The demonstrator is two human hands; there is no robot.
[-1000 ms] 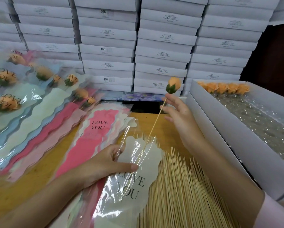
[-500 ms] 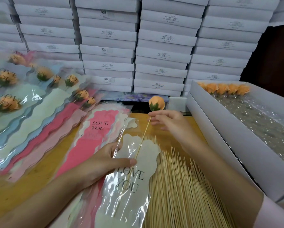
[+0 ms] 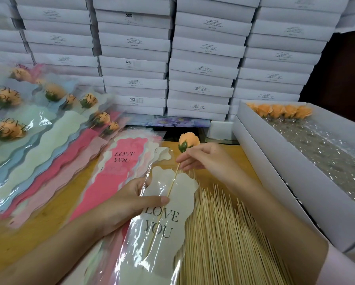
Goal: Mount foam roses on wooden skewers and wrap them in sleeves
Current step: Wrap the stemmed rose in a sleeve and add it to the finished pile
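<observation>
An orange foam rose [image 3: 188,141] with a green base sits on top of a wooden skewer [image 3: 171,187]. My right hand [image 3: 205,159] pinches the skewer just below the rose. The lower part of the skewer runs inside a cream "LOVE YOU" sleeve [image 3: 162,221] of clear film. My left hand [image 3: 129,204] grips that sleeve's left edge, thumb lying across its front. The sleeve lies over a big pile of loose skewers [image 3: 230,239].
A stack of pink sleeves [image 3: 123,163] lies left of the cream one. Several wrapped roses [image 3: 8,130] are fanned out at far left. A white box [image 3: 275,182] at right holds orange roses [image 3: 279,111] on plastic film. Stacked white boxes [image 3: 201,68] form a wall behind.
My right hand has pushed the rose and skewer down and leftward, so more of the skewer now lies inside the cream sleeve. My left hand has stayed on the sleeve.
</observation>
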